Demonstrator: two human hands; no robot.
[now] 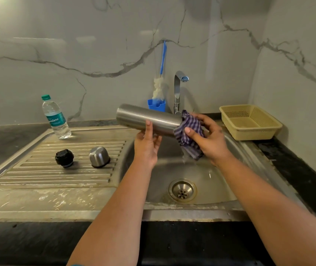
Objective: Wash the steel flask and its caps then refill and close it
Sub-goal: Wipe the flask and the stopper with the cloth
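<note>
The steel flask (pixel 143 118) lies nearly level above the sink basin (pixel 216 181), its base pointing left. My left hand (pixel 147 144) grips its body from below. My right hand (pixel 209 137) grips a purple checked cloth (pixel 188 131) wrapped round the flask's mouth end, which it hides. The cloth's lower end hangs down and drips. On the ribbed drainboard (pixel 38 169) stand the black inner cap (pixel 64 158) and the steel outer cap (pixel 99 156), a little apart.
A plastic water bottle (pixel 56 118) stands at the back of the drainboard. The tap (pixel 178 91) rises behind the flask, beside a blue holder (pixel 156 105) with a bottle brush (pixel 159 89). A beige basket (pixel 249 121) sits on the dark counter at right.
</note>
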